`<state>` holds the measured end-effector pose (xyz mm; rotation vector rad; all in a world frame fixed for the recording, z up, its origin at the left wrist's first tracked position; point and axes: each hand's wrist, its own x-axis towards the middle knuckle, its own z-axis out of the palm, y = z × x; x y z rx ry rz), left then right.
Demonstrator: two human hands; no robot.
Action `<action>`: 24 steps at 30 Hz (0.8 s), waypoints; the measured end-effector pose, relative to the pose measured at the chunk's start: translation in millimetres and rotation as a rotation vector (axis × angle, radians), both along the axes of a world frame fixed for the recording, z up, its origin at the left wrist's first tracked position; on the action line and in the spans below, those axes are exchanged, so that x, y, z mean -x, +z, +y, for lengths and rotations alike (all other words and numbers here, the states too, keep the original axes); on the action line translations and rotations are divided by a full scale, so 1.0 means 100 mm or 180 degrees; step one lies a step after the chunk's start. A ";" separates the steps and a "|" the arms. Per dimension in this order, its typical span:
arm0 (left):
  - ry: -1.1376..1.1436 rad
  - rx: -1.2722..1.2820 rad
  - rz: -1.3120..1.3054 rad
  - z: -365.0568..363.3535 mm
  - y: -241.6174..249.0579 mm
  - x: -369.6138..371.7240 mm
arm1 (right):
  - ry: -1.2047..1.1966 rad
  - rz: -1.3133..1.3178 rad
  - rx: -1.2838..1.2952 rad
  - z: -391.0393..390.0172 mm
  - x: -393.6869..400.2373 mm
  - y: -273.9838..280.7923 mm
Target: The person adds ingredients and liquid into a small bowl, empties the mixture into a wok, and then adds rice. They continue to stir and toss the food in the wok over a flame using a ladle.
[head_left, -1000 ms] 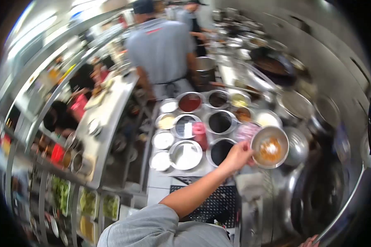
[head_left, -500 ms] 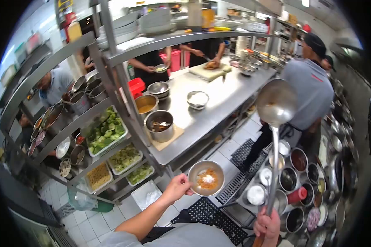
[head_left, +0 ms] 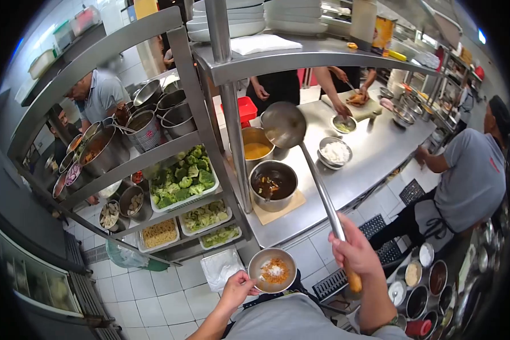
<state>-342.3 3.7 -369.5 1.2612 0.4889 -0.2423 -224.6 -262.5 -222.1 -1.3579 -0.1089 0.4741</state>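
Observation:
My left hand [head_left: 239,290] pinches the rim of a small metal bowl [head_left: 259,262], low in front of my body. Inside lie orange-brown crumbs with white powder [head_left: 274,271] on top. My right hand [head_left: 355,247] is closed around the wooden-ended handle of a long metal ladle [head_left: 287,126]. The ladle's head is raised over the counter's near corner, in front of a pot of yellow-orange liquid [head_left: 257,150] in this view. Beside that stands a pot of dark liquid [head_left: 282,205] with pieces in it, on a board [head_left: 289,207].
A steel counter [head_left: 311,221] holds a bowl of white food [head_left: 335,152]. Left is a rack with a broccoli tray [head_left: 182,180] and pots. Sauce containers [head_left: 418,300] stand lower right. Co-workers' hands [head_left: 343,107] work across the counter; another person [head_left: 470,175] stands right.
My right hand has swung the ladle left, from beside the sauce containers to over the counter. The view has turned right-to-left. A co-worker's hand now reaches into a bowl on the counter.

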 end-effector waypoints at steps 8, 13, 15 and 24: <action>0.0601 -0.0025 0.0078 -0.37 0.21 -0.46 | 0.1110 -0.1021 0.1878 0.29 -1.62 0.13; 0.0857 -0.0106 0.0115 -0.56 0.33 -0.62 | 0.1769 -0.1081 0.2410 0.41 -2.32 0.24; 0.0997 -0.0094 0.0119 -0.63 0.34 -0.63 | 0.1943 -0.1050 0.2521 0.43 -2.53 0.27; 0.1653 -0.0153 0.0224 -0.78 0.37 -0.66 | 0.2214 -0.0516 0.2598 0.49 -3.07 0.44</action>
